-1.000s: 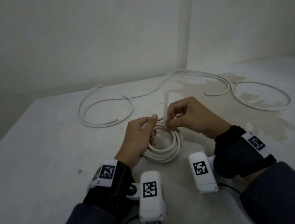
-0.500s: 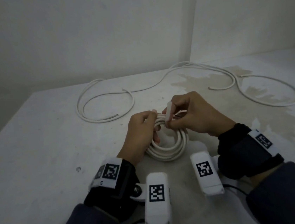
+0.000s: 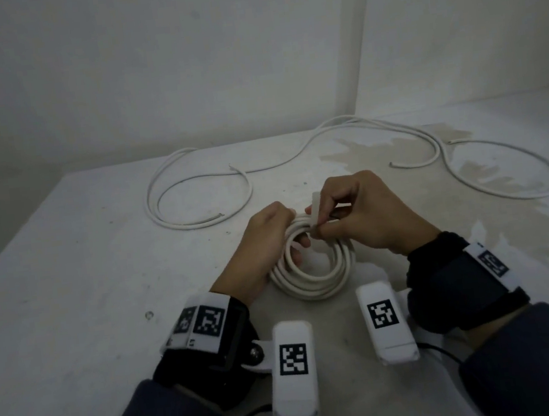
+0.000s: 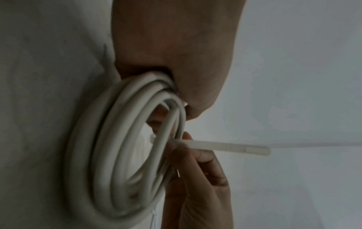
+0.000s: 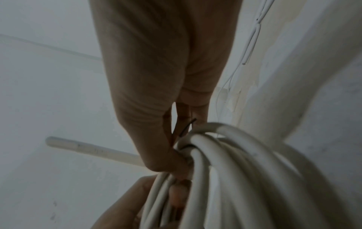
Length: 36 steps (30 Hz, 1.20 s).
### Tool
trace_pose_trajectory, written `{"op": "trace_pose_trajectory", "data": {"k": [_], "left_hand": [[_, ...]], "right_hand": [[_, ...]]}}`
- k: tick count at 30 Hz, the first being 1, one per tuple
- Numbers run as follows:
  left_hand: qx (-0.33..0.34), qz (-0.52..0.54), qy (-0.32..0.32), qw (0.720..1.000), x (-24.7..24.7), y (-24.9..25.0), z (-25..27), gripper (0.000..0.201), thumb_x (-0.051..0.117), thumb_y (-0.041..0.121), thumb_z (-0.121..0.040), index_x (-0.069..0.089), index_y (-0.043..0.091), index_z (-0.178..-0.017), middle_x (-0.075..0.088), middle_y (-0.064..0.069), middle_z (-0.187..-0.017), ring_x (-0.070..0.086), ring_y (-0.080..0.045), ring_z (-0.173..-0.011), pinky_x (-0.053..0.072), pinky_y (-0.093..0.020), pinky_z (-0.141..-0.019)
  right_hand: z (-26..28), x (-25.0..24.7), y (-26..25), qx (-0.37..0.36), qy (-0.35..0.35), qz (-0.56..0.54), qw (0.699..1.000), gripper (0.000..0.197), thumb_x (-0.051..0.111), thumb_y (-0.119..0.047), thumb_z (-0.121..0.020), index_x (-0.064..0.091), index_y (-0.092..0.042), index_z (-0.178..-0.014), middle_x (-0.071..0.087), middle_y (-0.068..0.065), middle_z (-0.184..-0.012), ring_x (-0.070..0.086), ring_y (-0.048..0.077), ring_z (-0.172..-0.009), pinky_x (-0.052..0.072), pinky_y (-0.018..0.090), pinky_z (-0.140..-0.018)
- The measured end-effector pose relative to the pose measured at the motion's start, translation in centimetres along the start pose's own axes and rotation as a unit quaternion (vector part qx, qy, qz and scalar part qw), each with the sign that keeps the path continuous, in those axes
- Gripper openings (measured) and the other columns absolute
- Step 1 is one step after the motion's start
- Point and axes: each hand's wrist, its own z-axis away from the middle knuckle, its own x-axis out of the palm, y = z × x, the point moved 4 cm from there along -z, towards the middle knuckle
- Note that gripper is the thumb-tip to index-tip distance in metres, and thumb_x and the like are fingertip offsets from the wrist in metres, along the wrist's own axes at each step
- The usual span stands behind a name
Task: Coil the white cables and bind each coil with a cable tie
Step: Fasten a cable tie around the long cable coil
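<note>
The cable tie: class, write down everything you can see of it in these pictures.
The cable tie is a thin, flat, whitish strip that looks like translucent plastic. The right hand pinches it at the far side of the white cable coil, which the left hand grips. Its free end sticks up and out past the fingers, straight. Whether it is fastened cannot be seen.

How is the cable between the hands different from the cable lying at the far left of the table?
The coiled cable is wound in several tight, stacked loops; the loose cable sprawls in one wide open curve. The left hand grips the coiled cable while the right hand pinches a cable tie at it; nothing touches the loose cable. Both are white.
</note>
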Motion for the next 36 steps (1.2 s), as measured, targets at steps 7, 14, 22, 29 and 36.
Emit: {"op": "trace_pose_trajectory", "data": {"k": [7,14,22,29,36], "left_hand": [[-0.167,0.174,-0.052,0.969,-0.1,0.0,0.5,0.026,0.041,0.012,-0.093,0.061,-0.002,-0.084,0.060,-0.011,-0.056,0.059,-0.016,-0.041,0.046,-0.017,-0.040],[-0.135,0.125,0.041,0.982,0.6,-0.9,0.0,0.031,0.040,0.018,-0.091,0.051,0.008,-0.064,0.049,-0.003,-0.046,0.026,-0.007,-0.027,0.022,-0.011,-0.033],[-0.113,0.109,0.062,0.986,0.5,-0.9,0.1,0.031,0.042,0.012,-0.092,0.054,0.006,-0.064,0.050,-0.003,-0.045,0.029,-0.008,-0.028,0.023,-0.012,-0.034],[-0.148,0.141,0.036,0.978,0.6,-0.9,0.0,0.030,0.040,0.014,-0.092,0.052,0.008,-0.066,0.050,-0.002,-0.045,0.028,-0.007,-0.028,0.022,-0.011,-0.032],[-0.118,0.138,0.058,0.982,0.7,-0.5,0.3,0.029,0.043,0.017,-0.094,0.056,0.012,-0.068,0.048,0.004,-0.043,0.035,-0.005,-0.031,0.024,-0.012,-0.033]], "right_hand": [[-0.2,0.5,-0.3,-0.034,-0.010,-0.006,0.999,0.018,0.078,0.017,-0.061,0.067,0.002,-0.063,0.065,0.015,-0.078,0.071,0.018,-0.087,0.059,0.036,-0.077],[-0.2,0.7,-0.7,-0.047,-0.034,-0.005,0.998,0.028,0.077,0.016,-0.062,0.068,-0.010,-0.063,0.062,0.003,-0.076,0.069,0.007,-0.085,0.054,0.019,-0.074],[-0.1,0.7,-0.7,-0.049,-0.030,-0.011,0.998,0.036,0.078,0.016,-0.062,0.066,-0.018,-0.060,0.063,-0.001,-0.075,0.069,0.007,-0.083,0.053,0.018,-0.074],[-0.2,0.7,-0.5,-0.058,-0.026,-0.006,0.998,0.030,0.079,0.014,-0.063,0.067,-0.013,-0.062,0.064,0.001,-0.077,0.068,0.006,-0.082,0.056,0.023,-0.074],[-0.3,0.5,-0.2,-0.053,-0.002,-0.033,0.998,0.030,0.079,0.015,-0.061,0.066,-0.012,-0.059,0.066,0.010,-0.082,0.069,0.021,-0.085,0.058,0.034,-0.080]]}}
